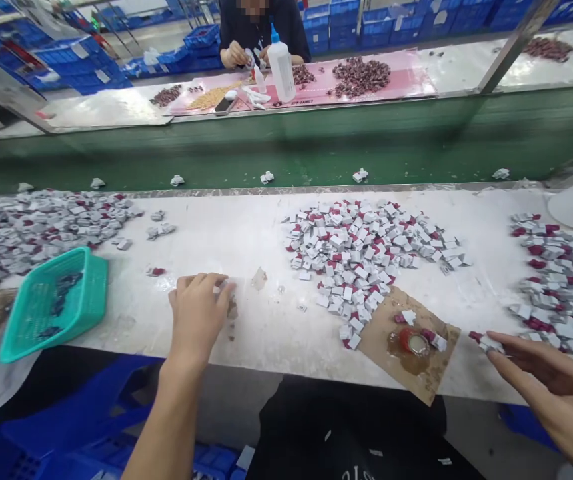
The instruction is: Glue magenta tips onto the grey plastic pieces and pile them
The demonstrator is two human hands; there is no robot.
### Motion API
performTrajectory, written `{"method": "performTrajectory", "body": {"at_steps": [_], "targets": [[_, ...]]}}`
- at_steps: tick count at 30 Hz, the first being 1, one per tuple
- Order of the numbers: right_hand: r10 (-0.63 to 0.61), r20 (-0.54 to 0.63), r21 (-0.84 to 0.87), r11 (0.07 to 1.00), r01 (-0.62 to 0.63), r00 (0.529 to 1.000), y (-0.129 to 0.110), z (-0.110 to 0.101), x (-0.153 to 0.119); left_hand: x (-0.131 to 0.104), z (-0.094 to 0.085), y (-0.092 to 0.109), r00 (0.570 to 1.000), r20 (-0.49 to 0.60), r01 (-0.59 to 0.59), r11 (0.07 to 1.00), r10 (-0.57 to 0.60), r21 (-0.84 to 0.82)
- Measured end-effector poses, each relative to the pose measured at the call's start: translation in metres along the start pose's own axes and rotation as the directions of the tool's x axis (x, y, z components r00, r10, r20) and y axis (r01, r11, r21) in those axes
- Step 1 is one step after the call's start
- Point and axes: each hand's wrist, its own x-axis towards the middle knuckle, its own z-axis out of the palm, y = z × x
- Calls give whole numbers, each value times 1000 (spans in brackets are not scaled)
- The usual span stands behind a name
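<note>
My right hand [549,380] pinches a small white-and-maroon plastic piece [487,343] between thumb and fingertips, just above the table at the right. My left hand [199,313] is low over the table at centre left, fingers curled toward the thumb; whatever is between them is too hidden to name. Between the hands lies a large heap of similar white-and-maroon pieces [361,240]. In front of it is a brown cardboard sheet [434,380] bearing a small red-rimmed round container [416,343], wet brown stains and a few loose pieces.
A teal basket [94,287] holding dark parts stands at the left, beside another heap [41,227]. More pieces [554,287] lie at far right. Small white parts sit along the green belt [226,153]. Across it, a person works near a white bottle [282,70].
</note>
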Motion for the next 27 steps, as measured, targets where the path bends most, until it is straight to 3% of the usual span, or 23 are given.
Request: {"method": "performTrajectory", "body": {"at_steps": [3,4,6,8,10,12,13,16,18,22,27], "targets": [[89,35,147,985,-93,995,-28,7,-13,-12,2,23,992,100,99,943,-71,-317],[86,47,192,977,-94,995,-38,11,-17,-17,5,34,979,180,171,862,-94,-478],[49,76,256,964,-67,996,-53,19,-25,-29,14,59,929,359,336,611,-91,-717],[0,97,299,954,-29,995,-62,26,-30,-41,25,82,877,478,449,418,-40,-790],[-53,108,328,945,15,993,-66,31,-34,-50,36,100,844,537,504,340,2,-794],[-94,124,347,937,46,988,-66,33,-38,-58,44,110,840,540,482,390,47,-785],[-109,135,354,934,55,985,-66,33,-39,-61,46,112,860,506,421,469,65,-776],[-136,171,354,933,68,976,-66,34,-43,-66,49,105,961,235,35,784,142,-619],[-144,169,337,938,80,975,-65,36,-45,-67,50,95,972,78,-171,891,223,-421],[-158,174,308,946,99,972,-64,40,-48,-72,53,78,956,67,-262,935,286,-239],[-188,184,279,951,132,965,-62,42,-48,-78,54,80,967,54,-233,946,251,-227]]}}
